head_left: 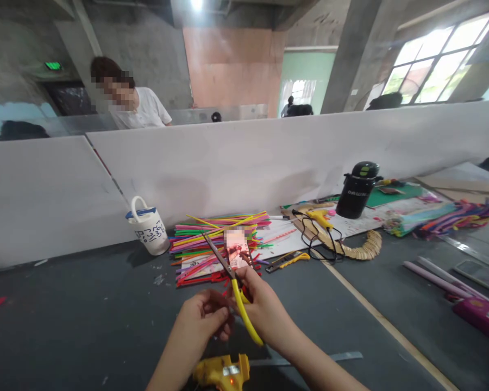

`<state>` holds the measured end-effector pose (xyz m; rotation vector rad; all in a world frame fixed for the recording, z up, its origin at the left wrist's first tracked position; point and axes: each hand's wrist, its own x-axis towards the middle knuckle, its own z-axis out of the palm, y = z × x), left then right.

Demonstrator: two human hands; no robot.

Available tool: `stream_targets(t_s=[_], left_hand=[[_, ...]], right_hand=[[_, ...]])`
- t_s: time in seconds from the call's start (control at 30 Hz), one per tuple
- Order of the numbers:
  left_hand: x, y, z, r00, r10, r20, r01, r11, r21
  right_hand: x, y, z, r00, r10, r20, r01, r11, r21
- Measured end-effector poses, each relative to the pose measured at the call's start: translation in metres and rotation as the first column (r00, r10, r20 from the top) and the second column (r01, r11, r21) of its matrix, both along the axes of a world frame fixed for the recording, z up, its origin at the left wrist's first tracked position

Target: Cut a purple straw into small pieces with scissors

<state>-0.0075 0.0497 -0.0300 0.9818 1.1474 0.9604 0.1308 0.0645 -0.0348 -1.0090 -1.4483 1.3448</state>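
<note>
R hand (263, 304) is closed on the scissors (246, 320), blades angled up & left above the worktop (85, 320). L hand (206, 315) is held just beside, fingertips drawn together; whether a small pc. is pinched cannot be told. Step in hand is judged as close fingerwork w/ scissors held ready; for any cut, blades would need to be turned clear of L fingers. Nr. the forearms, a yellow glue gun (222, 373) is noted, light lit. Beyond, a pile of coloured stems (187, 244) is seen, w/ utility knife (289, 260) to its right.
</note>
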Motion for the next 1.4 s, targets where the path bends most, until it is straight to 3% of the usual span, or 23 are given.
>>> stream_targets(t_s=[0.37, 0.53, 0.7, 0.87, 1.07, 1.13, 1.23, 1.3, 1.4], left_hand=[[-0.012, -0.010, -0.003, 0.996, -0.083, 0.037, 0.086, 0.991, -0.101], [-0.031, -0.004, 0.009, 0.999, 0.027, 0.020, -0.026, 0.998, -0.054], [-0.047, -0.006, 0.019, 0.993, 0.112, -0.042, -0.111, 0.994, 0.016], [-0.036, -0.011, 0.017, 0.997, 0.072, -0.042, -0.070, 0.997, 0.041], [-0.015, -0.022, 0.020, 0.994, 0.077, 0.072, -0.078, 0.997, 0.011], [-0.013, -0.025, 0.022, 0.985, 0.114, 0.127, -0.118, 0.993, 0.022], [-0.014, -0.027, 0.026, 0.968, 0.194, 0.162, -0.206, 0.977, 0.062], [-0.016, -0.028, 0.030, 0.948, 0.267, 0.175, -0.286, 0.954, 0.093], [-0.018, -0.028, 0.035, 0.902, 0.364, 0.234, -0.395, 0.913, 0.103]], right_hand=[[-0.003, -0.005, -0.002, 0.998, 0.049, -0.046, -0.051, 0.997, -0.052], [0.003, -0.001, 0.002, 0.996, 0.010, -0.092, -0.020, 0.995, -0.100], [0.008, -0.001, 0.009, 0.996, 0.068, -0.062, -0.078, 0.981, -0.177], [0.004, -0.005, 0.012, 0.999, 0.050, -0.020, -0.053, 0.989, -0.138], [0.007, -0.012, 0.022, 0.997, 0.077, -0.005, -0.077, 0.995, -0.064], [0.008, -0.017, 0.027, 0.992, 0.100, 0.071, -0.098, 0.995, -0.025], [0.007, -0.024, 0.032, 0.937, 0.096, 0.337, -0.123, 0.991, 0.059], [0.006, -0.028, 0.034, 0.863, 0.009, 0.505, -0.097, 0.984, 0.149], [0.004, -0.031, 0.032, 0.770, -0.126, 0.626, -0.076, 0.955, 0.287]])
